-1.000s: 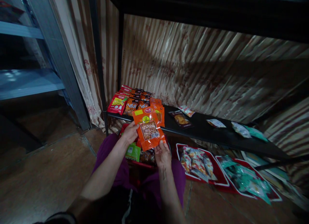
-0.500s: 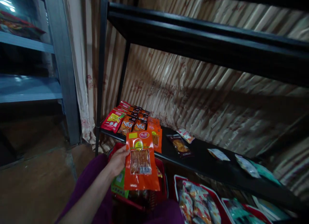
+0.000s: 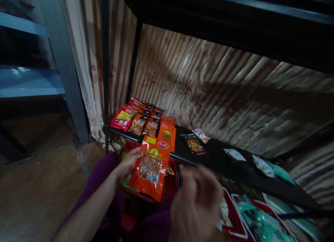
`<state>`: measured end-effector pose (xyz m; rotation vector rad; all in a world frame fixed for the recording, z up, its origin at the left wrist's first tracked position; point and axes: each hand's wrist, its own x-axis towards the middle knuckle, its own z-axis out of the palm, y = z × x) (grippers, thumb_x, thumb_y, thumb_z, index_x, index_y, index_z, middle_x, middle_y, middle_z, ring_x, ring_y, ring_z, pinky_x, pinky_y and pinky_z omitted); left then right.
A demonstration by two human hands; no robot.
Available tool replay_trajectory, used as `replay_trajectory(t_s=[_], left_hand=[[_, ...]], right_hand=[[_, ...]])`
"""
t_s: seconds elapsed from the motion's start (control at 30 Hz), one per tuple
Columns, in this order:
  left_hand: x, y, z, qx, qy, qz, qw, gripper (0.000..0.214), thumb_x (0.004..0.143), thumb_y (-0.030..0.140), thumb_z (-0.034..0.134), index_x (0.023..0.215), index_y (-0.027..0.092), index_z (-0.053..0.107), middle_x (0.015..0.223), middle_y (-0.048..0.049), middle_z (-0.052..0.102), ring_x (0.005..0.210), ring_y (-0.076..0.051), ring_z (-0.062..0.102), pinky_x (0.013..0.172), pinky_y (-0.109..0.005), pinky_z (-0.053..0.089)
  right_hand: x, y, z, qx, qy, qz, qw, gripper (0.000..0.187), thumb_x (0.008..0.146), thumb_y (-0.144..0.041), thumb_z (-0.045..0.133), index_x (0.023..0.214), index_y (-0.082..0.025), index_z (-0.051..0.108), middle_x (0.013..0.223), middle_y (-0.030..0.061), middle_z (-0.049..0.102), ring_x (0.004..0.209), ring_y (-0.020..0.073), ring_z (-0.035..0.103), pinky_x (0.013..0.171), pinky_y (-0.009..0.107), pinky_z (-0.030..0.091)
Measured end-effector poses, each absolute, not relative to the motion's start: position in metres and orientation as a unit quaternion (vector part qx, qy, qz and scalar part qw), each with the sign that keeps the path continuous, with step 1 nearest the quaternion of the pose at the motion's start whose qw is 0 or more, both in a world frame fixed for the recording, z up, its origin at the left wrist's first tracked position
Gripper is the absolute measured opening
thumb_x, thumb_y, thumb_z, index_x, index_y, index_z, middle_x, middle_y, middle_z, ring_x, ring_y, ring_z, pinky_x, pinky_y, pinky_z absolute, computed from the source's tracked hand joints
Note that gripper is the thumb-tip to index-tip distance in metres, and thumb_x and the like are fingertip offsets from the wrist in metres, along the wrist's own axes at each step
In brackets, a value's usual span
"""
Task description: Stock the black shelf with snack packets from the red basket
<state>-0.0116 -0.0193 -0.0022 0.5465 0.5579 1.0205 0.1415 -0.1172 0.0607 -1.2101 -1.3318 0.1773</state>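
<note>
My left hand [image 3: 130, 162] grips the left edge of an orange snack packet [image 3: 151, 167], whose clear window shows thin brown sticks. The packet tilts over a red basket [image 3: 171, 186] by my knees. My right hand [image 3: 197, 200] is raised at the lower middle, smeared by motion, apart from the packet; its fingers do not show clearly. Just behind the held packet, similar orange packets [image 3: 168, 135] lie on the black shelf [image 3: 219, 162]. Left of them are black-and-orange snack packets [image 3: 151, 126] and red snack packets [image 3: 122, 118] in rows.
A brown packet [image 3: 193, 144], a small white packet [image 3: 235, 154] and a teal packet [image 3: 280, 172] lie further right on the shelf. Below stands a red basket of teal packets [image 3: 258, 217]. A black post [image 3: 105, 78] and striped curtain [image 3: 94, 61] are at left; a blue-grey rack [image 3: 69, 78] stands beyond.
My right hand has come into view at the lower middle. The orange packet, still in my left hand, has tilted to the left at its bottom. The camera view has shifted downward.
</note>
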Motion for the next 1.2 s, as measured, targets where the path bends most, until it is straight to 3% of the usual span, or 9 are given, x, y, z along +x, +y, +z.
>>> replay_trajectory(t_s=[0.07,0.13,0.2,0.27,0.4,0.63,0.93,1.2], left_hand=[[-0.014,-0.022,0.002,0.271,0.250,0.466,0.804,0.027,0.060,0.019,0.079,0.085,0.016,0.069,0.078,-0.0054,0.072,0.065,-0.017,0.066,0.065,-0.027,0.049],[-0.016,-0.025,0.006,0.286,0.242,0.452,0.810,0.029,0.059,0.021,0.081,0.085,0.015,0.069,0.078,-0.0054,0.072,0.064,-0.017,0.065,0.067,-0.027,0.049],[-0.017,-0.027,0.010,0.295,0.241,0.442,0.812,0.029,0.059,0.022,0.081,0.085,0.015,0.069,0.077,-0.0052,0.072,0.064,-0.016,0.064,0.067,-0.027,0.048],[-0.017,-0.029,0.010,0.302,0.248,0.442,0.808,0.028,0.059,0.023,0.081,0.083,0.015,0.069,0.075,-0.0041,0.071,0.065,-0.016,0.064,0.068,-0.027,0.047],[-0.016,-0.029,0.006,0.333,0.269,0.447,0.785,0.028,0.058,0.025,0.081,0.080,0.014,0.069,0.076,-0.0024,0.071,0.071,-0.016,0.064,0.074,-0.027,0.046],[-0.018,-0.029,0.000,0.306,0.289,0.431,0.798,0.034,0.056,0.026,0.081,0.085,0.014,0.068,0.078,-0.0040,0.072,0.070,-0.018,0.065,0.071,-0.029,0.047],[-0.018,-0.021,0.000,0.216,0.355,0.493,0.765,0.018,0.063,0.016,0.076,0.077,0.014,0.064,0.067,-0.0005,0.068,0.058,-0.013,0.062,0.063,-0.025,0.049],[-0.019,-0.013,0.006,0.196,0.338,0.530,0.753,0.012,0.070,0.014,0.069,0.080,0.014,0.063,0.070,-0.0021,0.070,0.059,-0.013,0.064,0.063,-0.026,0.051]], right_hand=[[0.146,-0.100,0.058,-0.583,-0.458,0.068,0.668,0.061,0.081,-0.039,0.063,0.136,-0.024,0.041,0.137,0.0107,0.049,0.126,0.0259,0.046,0.099,0.043,0.044],[0.152,-0.080,0.050,-0.608,-0.333,0.155,0.704,0.063,0.072,-0.041,0.071,0.128,-0.021,0.050,0.131,0.0116,0.055,0.121,0.0261,0.051,0.097,0.042,0.046],[0.154,-0.065,0.038,-0.571,-0.265,0.312,0.712,0.052,0.066,-0.042,0.074,0.111,-0.019,0.062,0.113,0.0091,0.067,0.102,0.0242,0.063,0.087,0.040,0.052],[0.154,-0.058,0.027,-0.522,-0.225,0.396,0.721,0.041,0.060,-0.040,0.077,0.094,-0.019,0.068,0.090,0.0038,0.073,0.080,0.0200,0.068,0.074,0.035,0.055],[0.149,-0.059,0.020,-0.503,-0.189,0.395,0.745,0.030,0.055,-0.034,0.082,0.079,-0.019,0.071,0.070,-0.0024,0.073,0.060,0.0135,0.066,0.058,0.024,0.052],[0.145,-0.058,0.027,-0.489,-0.136,0.412,0.757,0.030,0.047,-0.029,0.084,0.071,-0.019,0.070,0.067,-0.0017,0.073,0.061,0.0146,0.067,0.059,0.025,0.054],[0.141,-0.076,0.015,-0.510,-0.200,0.470,0.692,0.035,0.054,-0.038,0.084,0.082,-0.021,0.071,0.068,-0.0039,0.071,0.050,0.0062,0.059,0.043,0.015,0.044],[0.136,-0.095,-0.023,-0.519,-0.207,0.505,0.657,0.035,0.053,-0.030,0.083,0.085,-0.021,0.073,0.078,0.0002,0.075,0.074,0.0157,0.068,0.070,0.027,0.054]])
